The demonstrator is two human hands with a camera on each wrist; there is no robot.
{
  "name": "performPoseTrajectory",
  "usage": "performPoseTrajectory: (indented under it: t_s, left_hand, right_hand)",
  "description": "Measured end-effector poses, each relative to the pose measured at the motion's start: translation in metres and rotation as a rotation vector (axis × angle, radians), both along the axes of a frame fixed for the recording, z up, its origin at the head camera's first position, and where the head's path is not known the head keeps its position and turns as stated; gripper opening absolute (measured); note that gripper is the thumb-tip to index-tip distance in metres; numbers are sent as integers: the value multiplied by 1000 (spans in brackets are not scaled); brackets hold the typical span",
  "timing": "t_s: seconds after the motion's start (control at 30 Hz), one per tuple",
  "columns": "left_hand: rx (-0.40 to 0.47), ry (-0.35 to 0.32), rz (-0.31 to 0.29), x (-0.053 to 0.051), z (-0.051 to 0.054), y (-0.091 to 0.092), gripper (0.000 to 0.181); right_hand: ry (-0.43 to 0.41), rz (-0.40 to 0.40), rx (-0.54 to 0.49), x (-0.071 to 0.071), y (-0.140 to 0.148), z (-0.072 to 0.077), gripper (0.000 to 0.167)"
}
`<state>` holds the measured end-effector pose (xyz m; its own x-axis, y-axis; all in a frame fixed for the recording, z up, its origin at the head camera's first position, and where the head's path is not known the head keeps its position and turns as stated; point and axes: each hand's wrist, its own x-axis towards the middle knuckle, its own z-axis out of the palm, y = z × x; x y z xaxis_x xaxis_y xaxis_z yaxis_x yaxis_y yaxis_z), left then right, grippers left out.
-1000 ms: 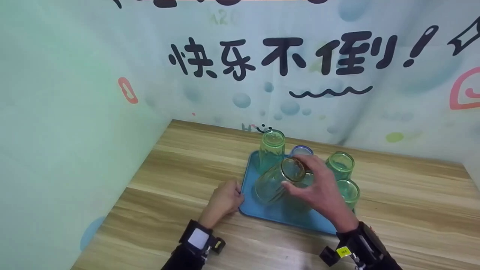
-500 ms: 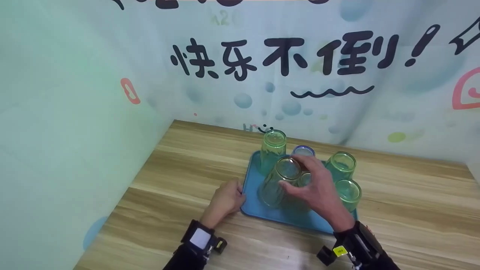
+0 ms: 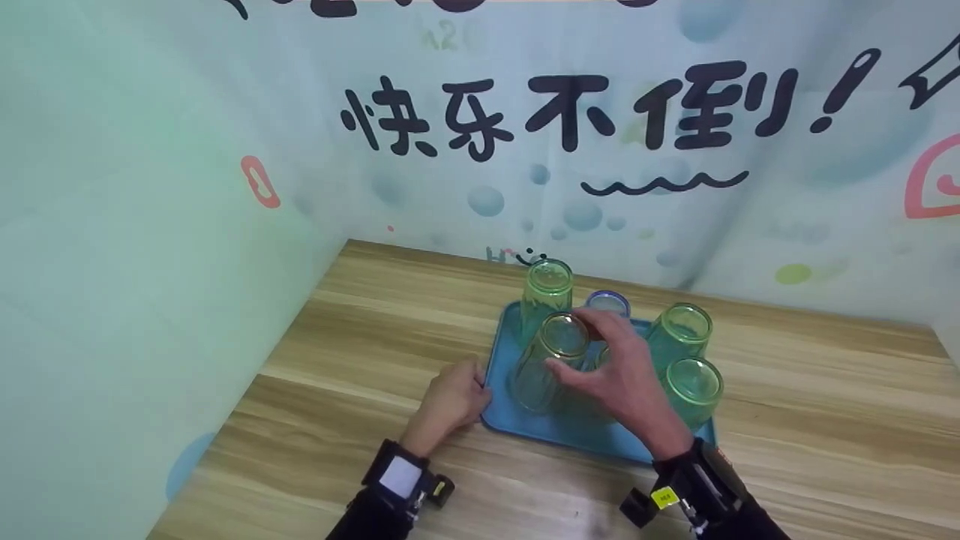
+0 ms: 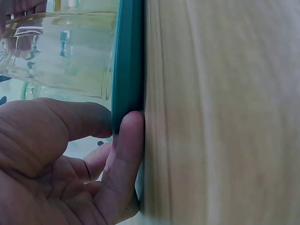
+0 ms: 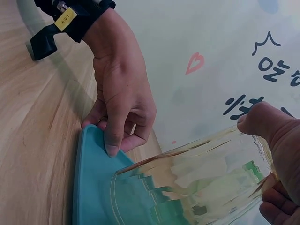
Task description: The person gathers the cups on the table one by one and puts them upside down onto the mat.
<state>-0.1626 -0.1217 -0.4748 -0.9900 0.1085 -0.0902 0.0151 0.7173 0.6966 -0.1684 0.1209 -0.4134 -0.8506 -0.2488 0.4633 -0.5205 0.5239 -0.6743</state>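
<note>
My left hand [image 3: 450, 397] pinches the left edge of a blue tray [image 3: 555, 439], thumb above and a finger under the rim in the left wrist view. My right hand [image 3: 630, 379] grips the upper end of a pale amber drinking glass [image 3: 541, 375], which looks mouth down at the tray's front left. In the right wrist view the glass's lower rim [image 5: 115, 197] is at the tray surface; whether it fully touches cannot be told. A tall green glass [image 3: 546, 296] stands behind it. Another glass [image 3: 602, 356] is mostly hidden by my right hand.
A blue-rimmed glass [image 3: 609, 301] stands at the tray's back. Two green glasses [image 3: 679, 334] stand on the right side, one before the other. The tray lies on a wooden table [image 3: 337, 337], with a printed cloth wall [image 3: 450, 195] close behind and another at left.
My right hand has moved slightly left with the amber glass, which has gone from strongly tilted to more upright. My left hand stays at the tray's edge.
</note>
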Motion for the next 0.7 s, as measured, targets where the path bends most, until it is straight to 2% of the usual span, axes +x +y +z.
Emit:
performPoseTrajectory:
  t_s: [0.3,0.7]
  left_hand:
    - [-24,65,-30,-1,-3,0,15]
    - [-12,17,-8,-2,-2,0,15]
  right_hand:
    - [12,-6,16,-3,-3,-2,66]
    - [-27,-25,43,-4,-7,-1,68]
